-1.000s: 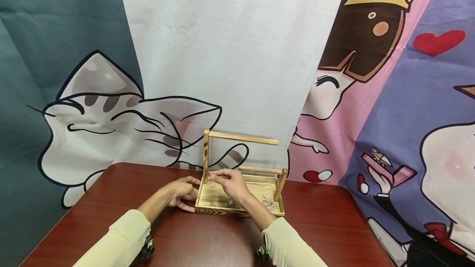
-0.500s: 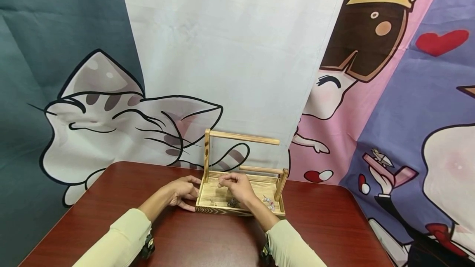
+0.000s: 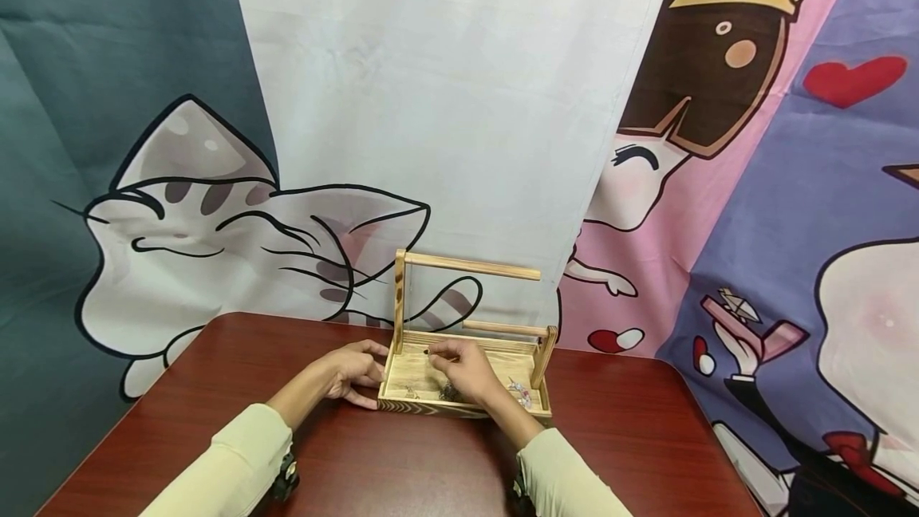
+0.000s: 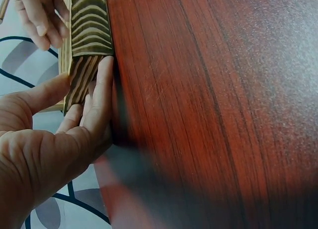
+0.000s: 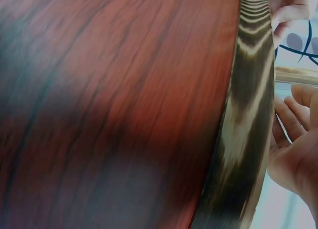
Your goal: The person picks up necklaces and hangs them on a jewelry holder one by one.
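The left hand (image 3: 356, 373) braces the wooden tray (image 3: 402, 408) with straight fingers — steadying it — while the right hand (image 3: 467, 369) pinches a small dark piece (image 3: 427, 352) over it.

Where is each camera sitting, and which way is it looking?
Head: up on the person's head, looking forward and down at the wooden tray on the table; both sleeves, left hand and right hand show.
Left wrist: low beside the left hand, looking along the table at the tray's corner.
Right wrist: low by the right hand, facing the tray's side.
All three share the tray.
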